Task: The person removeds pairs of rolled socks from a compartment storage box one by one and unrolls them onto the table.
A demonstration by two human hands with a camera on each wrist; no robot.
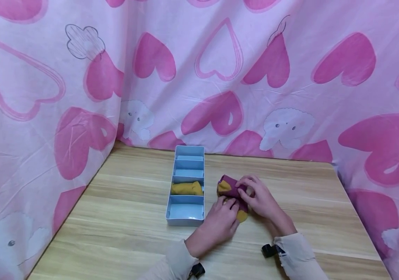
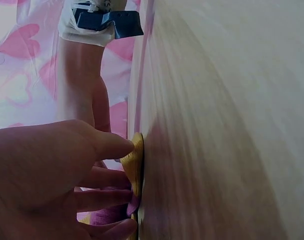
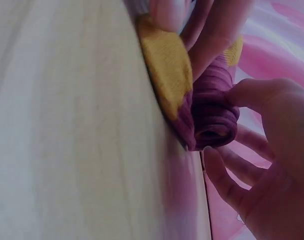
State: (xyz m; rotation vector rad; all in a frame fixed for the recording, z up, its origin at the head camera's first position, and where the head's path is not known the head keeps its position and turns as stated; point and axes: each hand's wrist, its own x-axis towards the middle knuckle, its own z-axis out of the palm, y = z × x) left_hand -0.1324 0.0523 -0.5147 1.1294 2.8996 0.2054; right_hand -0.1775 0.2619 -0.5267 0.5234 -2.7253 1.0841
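A purple sock (image 1: pixel 229 186) with mustard-yellow patches lies on the table, partly wound into a roll. Its coiled end shows in the right wrist view, beside the flat yellow toe (image 3: pixel 167 67). My right hand (image 1: pixel 260 196) grips the roll, thumb on one side and fingers on the other. The left hand (image 1: pixel 218 223) rests on the sock's near part; in the left wrist view its thumb touches the yellow end (image 2: pixel 135 157) and its fingers reach onto the purple knit. To their left stands a blue-grey divided box (image 1: pixel 185 222), with a mustard-yellow rolled cloth (image 1: pixel 187 189) in one compartment.
The wood-grain table (image 1: pixel 115 217) runs back to a pink heart-patterned curtain (image 1: pixel 213 77) that hangs behind it and along both sides. Black camera mounts (image 1: pixel 269 251) sit on both wrists, close over the tabletop.
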